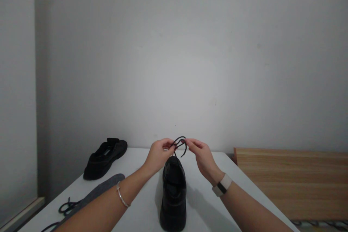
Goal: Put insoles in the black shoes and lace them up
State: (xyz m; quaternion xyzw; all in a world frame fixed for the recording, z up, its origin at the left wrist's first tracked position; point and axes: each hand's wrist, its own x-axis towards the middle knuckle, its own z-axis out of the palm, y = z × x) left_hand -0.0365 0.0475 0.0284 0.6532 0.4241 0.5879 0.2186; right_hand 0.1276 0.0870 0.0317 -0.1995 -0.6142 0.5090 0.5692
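Note:
A black shoe [173, 203] stands on the white table in front of me, its heel toward me. Above its far end, a thin black shoelace [179, 137] rises and loops between my two hands. My left hand [160, 152] pinches the lace between thumb and fingers. On the other side, my right hand [200, 154] grips part of the same lace with its fingertips, one loose end curving down beside them. The shoe's toe and the lower lacing are mostly hidden.
At the table's far left lies a second black shoe [104, 161]. A grey insole-like piece [108, 181] and another black lace [67, 206] are near my left forearm. The white table [144, 203] backs onto a wall; a wooden panel [293, 185] stands to the right.

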